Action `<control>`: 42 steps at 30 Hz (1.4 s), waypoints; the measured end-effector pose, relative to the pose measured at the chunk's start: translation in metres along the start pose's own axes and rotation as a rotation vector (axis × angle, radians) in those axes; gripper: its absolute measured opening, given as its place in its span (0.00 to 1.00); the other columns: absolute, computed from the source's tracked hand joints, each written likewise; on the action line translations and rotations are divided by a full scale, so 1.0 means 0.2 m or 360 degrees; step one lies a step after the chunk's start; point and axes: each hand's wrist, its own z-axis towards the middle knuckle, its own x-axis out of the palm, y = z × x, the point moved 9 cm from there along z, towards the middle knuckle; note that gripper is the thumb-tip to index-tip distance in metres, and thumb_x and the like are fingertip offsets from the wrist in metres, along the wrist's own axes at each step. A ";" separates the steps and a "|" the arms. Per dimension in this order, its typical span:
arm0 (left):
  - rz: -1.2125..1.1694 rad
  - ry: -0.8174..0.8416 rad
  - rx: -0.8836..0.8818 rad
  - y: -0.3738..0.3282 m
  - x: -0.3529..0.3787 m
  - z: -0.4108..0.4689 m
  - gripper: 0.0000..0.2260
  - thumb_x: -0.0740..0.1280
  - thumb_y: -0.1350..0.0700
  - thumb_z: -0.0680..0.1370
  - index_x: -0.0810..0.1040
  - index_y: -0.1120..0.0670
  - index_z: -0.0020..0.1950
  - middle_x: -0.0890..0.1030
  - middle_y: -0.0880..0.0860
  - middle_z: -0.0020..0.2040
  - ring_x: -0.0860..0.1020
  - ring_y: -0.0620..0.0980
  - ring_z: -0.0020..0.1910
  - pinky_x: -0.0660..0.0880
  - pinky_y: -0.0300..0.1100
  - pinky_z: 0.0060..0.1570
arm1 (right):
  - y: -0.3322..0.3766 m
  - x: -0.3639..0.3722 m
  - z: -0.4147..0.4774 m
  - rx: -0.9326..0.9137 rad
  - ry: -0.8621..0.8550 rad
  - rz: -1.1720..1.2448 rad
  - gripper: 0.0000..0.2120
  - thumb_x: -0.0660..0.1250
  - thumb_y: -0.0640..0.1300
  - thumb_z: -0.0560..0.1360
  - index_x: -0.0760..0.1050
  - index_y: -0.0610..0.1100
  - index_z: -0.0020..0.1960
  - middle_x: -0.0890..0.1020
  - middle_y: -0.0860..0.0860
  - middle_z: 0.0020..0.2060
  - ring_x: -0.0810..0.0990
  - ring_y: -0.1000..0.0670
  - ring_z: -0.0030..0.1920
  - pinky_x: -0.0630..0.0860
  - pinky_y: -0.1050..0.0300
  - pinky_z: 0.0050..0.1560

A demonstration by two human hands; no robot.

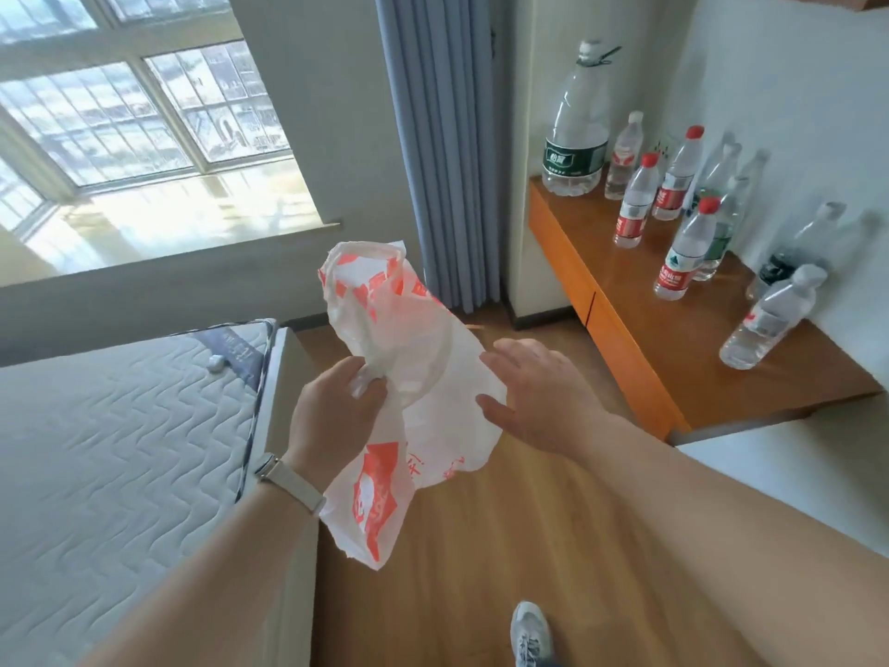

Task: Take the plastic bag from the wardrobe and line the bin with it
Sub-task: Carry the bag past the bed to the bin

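One hand alone pinches the plastic bag in its fingers, held above the floor; your right hand is spread against it. It may slip; no bin is visible.

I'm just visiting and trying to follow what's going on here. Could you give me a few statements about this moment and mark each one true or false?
1. The left hand grips the white and orange plastic bag. True.
2. The right hand is clenched in a fist around the bag. False: its fingers are spread open against the bag's side.
3. Water bottles stand on the wooden desk to the right. True.
4. The bag already lines a bin. False: it is held in the air above the floor, and no bin is in view.
5. The mattress is covered with clothes. False: it is almost bare.
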 end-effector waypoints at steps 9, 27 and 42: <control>0.0074 -0.0150 -0.0216 0.20 -0.07 0.32 0.02 0.67 0.53 0.77 0.77 0.51 0.45 0.75 0.45 0.34 0.72 0.50 0.36 0.66 0.42 0.34 | 0.01 0.05 0.51 -0.0202 0.0034 0.0002 0.26 0.56 0.62 0.76 0.65 0.50 0.69 0.69 0.50 0.68 0.66 0.46 0.67 0.68 0.48 0.61; -0.0301 -0.0137 -0.0373 0.99 -0.18 1.63 0.05 0.65 0.52 0.78 0.79 0.51 0.48 0.80 0.49 0.40 0.77 0.50 0.40 0.72 0.41 0.37 | 0.35 0.23 1.98 -0.0273 0.0111 -0.0153 0.29 0.53 0.63 0.72 0.72 0.45 0.63 0.75 0.46 0.61 0.74 0.42 0.59 0.74 0.44 0.54; -0.0265 -0.0333 -0.0576 1.47 -0.51 2.26 0.08 0.65 0.51 0.78 0.79 0.53 0.51 0.82 0.52 0.46 0.78 0.56 0.47 0.77 0.53 0.49 | 0.67 0.40 2.93 -0.0493 0.0138 -0.0041 0.26 0.60 0.60 0.77 0.66 0.49 0.70 0.67 0.50 0.70 0.63 0.47 0.69 0.64 0.48 0.64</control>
